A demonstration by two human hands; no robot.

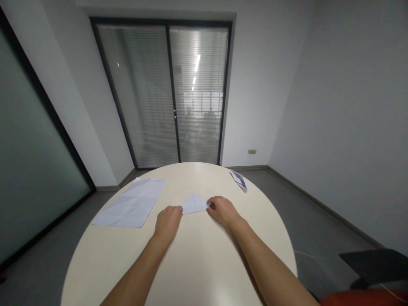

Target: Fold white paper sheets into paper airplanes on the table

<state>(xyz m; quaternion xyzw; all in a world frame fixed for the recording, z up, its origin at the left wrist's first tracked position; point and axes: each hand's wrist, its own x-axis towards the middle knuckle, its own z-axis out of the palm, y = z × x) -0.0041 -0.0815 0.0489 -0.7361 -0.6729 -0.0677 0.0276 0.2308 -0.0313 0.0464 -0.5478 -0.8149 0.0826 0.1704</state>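
A small folded sheet of white paper [194, 204], roughly triangular with its point facing away from me, lies on the round table. My left hand [168, 219] pinches its left corner, the fingers resting on the tabletop. At the opposite corner my right hand [221, 209] has thumb and fingertips closed on the paper. My fingers cover both corners. To the left lies a larger creased sheet of paper [129, 206], spread flat. Beyond my right hand, near the table's far right edge, sits a folded paper piece [239, 180] with dark markings.
The pale round table [188, 263] has its curved edge all around. At lower right are a black flat object [376, 263] and something red [360, 297] beside the table. A glass partition with blinds [200, 127] stands behind, and a wall socket [252, 151] is low on the wall.
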